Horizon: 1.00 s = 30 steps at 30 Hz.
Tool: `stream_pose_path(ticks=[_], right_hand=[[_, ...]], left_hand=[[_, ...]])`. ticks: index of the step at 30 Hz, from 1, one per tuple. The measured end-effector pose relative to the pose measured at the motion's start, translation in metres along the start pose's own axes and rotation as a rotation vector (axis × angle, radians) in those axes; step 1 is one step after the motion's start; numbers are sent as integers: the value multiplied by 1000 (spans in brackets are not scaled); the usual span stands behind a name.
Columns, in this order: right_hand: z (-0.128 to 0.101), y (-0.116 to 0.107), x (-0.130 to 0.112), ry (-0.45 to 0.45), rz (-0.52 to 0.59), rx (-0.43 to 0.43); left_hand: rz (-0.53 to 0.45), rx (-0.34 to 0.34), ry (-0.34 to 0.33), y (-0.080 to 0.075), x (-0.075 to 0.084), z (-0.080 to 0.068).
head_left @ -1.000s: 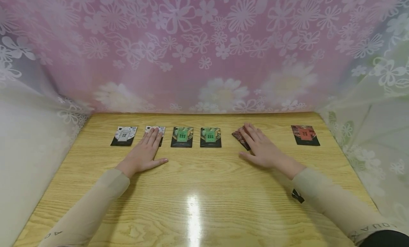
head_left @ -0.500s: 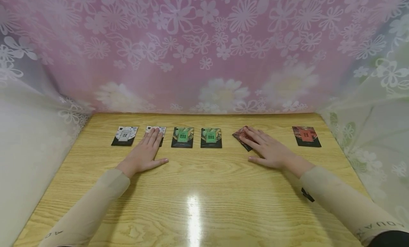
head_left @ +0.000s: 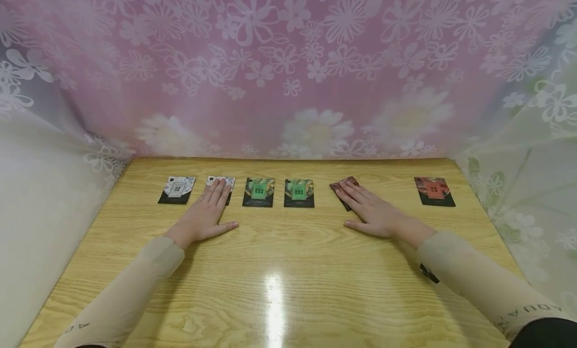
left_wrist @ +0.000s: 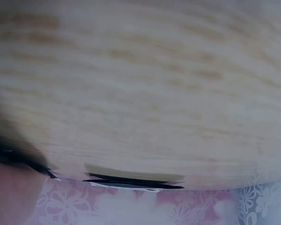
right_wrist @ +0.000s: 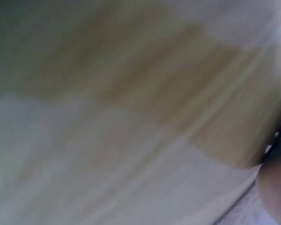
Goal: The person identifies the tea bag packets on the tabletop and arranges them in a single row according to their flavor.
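Observation:
My left hand [head_left: 203, 215] lies with straight fingers across a white-and-black sachet [head_left: 221, 182], covering much of it. Its thumb points out to the right over the wood. On the other side, my right hand [head_left: 376, 213] rests its extended fingers on a dark red sachet [head_left: 344, 203], which sits askew, its lower right part hidden under the fingers. Between the hands lie two green-labelled sachets, a left one [head_left: 258, 193] and a right one [head_left: 299, 193], both set straight. In the left wrist view, one sachet [left_wrist: 133, 182] appears edge-on, flat on the table.
Another white-and-black sachet [head_left: 177, 190] lies at the row's left end, and a red-labelled sachet [head_left: 435, 192] at its right end. The row runs along the far part of the wooden table [head_left: 288, 258]. A pink flowered curtain [head_left: 225, 107] hangs behind, with pale cloth at both sides.
My right hand has slid right and then slightly back left on the dark red sachet, which has shifted slightly right and stays askew. The left hand has held its place.

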State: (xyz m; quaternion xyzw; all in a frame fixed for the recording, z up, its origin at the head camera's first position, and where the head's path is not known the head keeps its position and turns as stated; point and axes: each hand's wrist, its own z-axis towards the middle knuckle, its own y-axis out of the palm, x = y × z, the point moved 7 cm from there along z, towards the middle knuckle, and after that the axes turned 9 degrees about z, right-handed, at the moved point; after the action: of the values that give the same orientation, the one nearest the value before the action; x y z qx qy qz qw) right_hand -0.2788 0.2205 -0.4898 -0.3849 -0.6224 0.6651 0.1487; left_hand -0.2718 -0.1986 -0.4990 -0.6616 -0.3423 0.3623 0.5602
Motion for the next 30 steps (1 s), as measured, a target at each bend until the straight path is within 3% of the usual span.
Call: stream_pose_path(ticks=[11,17,30], right_hand=[[15,10,-14,191,114,51],[25,17,-20,329,172,34],[32,15,-45,438,200,79]], left_hand=[[5,-2,-5,0,-1,1],[2,-4,-5,2,-1,3],[-2,-15,-6,2,0,1]])
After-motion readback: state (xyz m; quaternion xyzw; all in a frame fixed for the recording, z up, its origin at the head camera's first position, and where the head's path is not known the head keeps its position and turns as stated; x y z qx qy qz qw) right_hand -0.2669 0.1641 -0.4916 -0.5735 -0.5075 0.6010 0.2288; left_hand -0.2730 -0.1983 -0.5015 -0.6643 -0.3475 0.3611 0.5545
